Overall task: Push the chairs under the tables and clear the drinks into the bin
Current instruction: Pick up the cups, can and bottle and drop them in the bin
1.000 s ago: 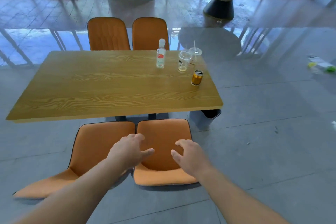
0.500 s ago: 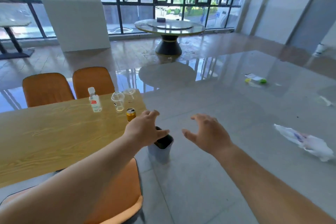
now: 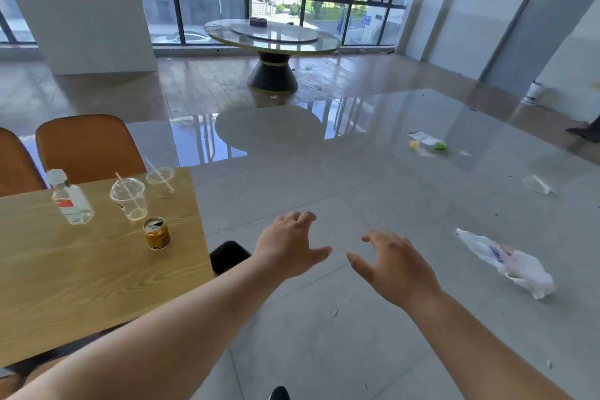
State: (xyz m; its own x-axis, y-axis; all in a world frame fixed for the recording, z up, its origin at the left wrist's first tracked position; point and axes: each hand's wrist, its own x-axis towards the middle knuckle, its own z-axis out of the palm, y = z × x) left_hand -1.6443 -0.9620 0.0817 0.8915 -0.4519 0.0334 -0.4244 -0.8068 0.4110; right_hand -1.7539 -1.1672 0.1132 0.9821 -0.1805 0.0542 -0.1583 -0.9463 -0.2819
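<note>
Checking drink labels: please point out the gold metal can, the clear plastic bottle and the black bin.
gold metal can (image 3: 157, 234), head view, side wall
clear plastic bottle (image 3: 72, 203), head view, labelled body
black bin (image 3: 228, 257), head view, dark rim

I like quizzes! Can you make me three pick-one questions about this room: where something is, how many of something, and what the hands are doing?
1. Where does the small gold metal can stand?
A on the wooden table
B on the floor
C on a chair

2. How many clear plastic cups with straws stand there?
A one
B two
C four

3. The left hand and right hand are:
A gripping a bottle
B open, holding nothing
C closed fists

Answers: 1 A, it stands near the table's edge. 2 B, a near cup and a far cup. 3 B, fingers spread in air.
</note>
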